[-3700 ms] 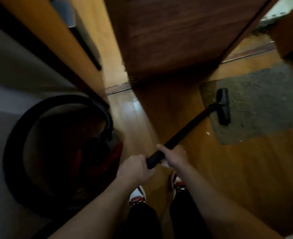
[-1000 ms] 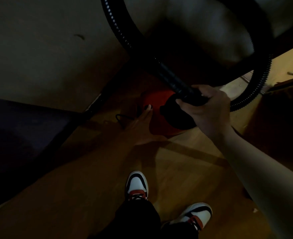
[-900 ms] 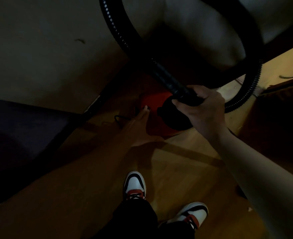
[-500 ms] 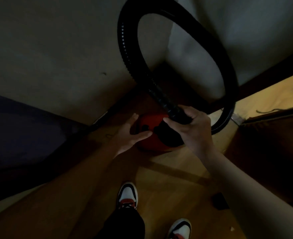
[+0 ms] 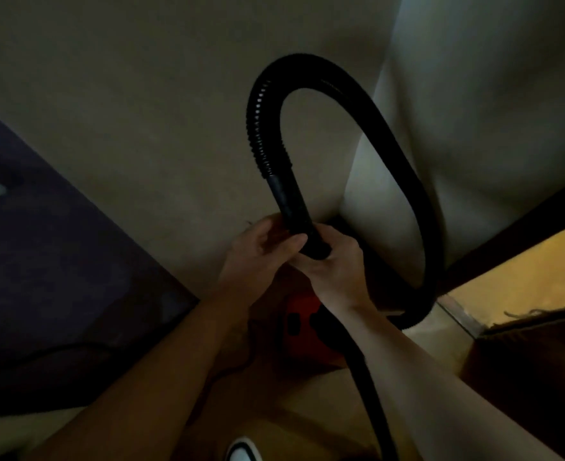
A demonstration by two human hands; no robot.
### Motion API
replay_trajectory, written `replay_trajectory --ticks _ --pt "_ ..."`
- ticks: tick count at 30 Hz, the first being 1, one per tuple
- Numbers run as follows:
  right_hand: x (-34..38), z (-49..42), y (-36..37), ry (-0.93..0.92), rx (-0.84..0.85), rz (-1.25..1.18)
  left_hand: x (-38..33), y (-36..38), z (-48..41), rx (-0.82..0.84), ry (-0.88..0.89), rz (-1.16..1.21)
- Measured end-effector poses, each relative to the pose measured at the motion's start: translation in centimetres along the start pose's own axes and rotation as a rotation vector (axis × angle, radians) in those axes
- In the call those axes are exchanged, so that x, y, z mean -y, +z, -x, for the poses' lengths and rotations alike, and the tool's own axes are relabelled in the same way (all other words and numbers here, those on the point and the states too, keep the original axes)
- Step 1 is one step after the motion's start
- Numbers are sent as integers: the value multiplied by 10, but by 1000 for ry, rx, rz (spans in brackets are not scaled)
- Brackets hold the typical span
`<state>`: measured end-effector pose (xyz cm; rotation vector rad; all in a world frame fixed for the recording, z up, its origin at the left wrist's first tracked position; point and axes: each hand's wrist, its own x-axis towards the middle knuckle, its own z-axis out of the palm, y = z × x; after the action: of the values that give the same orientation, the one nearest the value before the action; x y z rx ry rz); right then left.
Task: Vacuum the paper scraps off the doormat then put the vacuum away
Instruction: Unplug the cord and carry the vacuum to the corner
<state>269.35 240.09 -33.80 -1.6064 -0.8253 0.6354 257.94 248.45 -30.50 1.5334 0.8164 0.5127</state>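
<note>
1. Nearest, at 6 o'clock, the white toe of a shoe (image 5: 241, 453) shows at the frame's bottom edge.
2. Two bare forearms reach in from 7 and 5 o'clock. A black wand (image 5: 372, 417) runs under the right forearm toward 6 o'clock.
3. Just below centre the red vacuum (image 5: 302, 331) sits on the floor at the foot of the wall, directly beneath the hands. A thin dark line beside it at 7 o'clock may be its cord; it is too dim to be sure.
4. At centre the right hand (image 5: 336, 272) lies palm up, its fingers curled round the smooth, rigid end of the hose (image 5: 258, 128). The left hand (image 5: 259, 252) is just beside it, touching. Its thumb is laid across that same rigid end and its fingers are behind, so it pinches the tube.
5. Beyond the hands the ribbed hose arches to 12 o'clock. It then drops on the 3 o'clock side to rejoin the vacuum.
6. Farthest are a pale wall (image 5: 141, 94), a dark panel (image 5: 41, 261) at 9 o'clock and lit wood floor (image 5: 524, 277) at 4 o'clock.
7. No paper scraps are in view. A frayed dark edge at 4 o'clock may be the doormat, but I cannot tell, so the cleaning cannot be checked here. The grip on the hose by the wall suggests the putting-away stage. Stowing the hose and wand and parking the vacuum appear to remain.
</note>
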Motion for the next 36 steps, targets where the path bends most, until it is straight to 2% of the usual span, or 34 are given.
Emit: replay_trajectory --ticks 3,10,16,22,26,31,36 --pt "21 -14 15 -63 38 -1 -12 -15 -15 -100 112 8" --pt "56 -39 55 -253 98 -132 -40 -53 -25 -196 343 0" --pt "81 -46 54 -385 134 -275 -65 -54 -25 -256 500 33" --pt "81 -41 40 -469 61 -238 -77 -38 -26 -248 578 20" --pt "46 -22 38 -411 -21 -103 -76 -28 -26 -261 591 11" --pt "32 -1 37 -442 9 -208 -77 -26 -11 -217 571 -45" --pt "36 1 39 -443 -27 -212 -72 -61 29 -384 551 -287"
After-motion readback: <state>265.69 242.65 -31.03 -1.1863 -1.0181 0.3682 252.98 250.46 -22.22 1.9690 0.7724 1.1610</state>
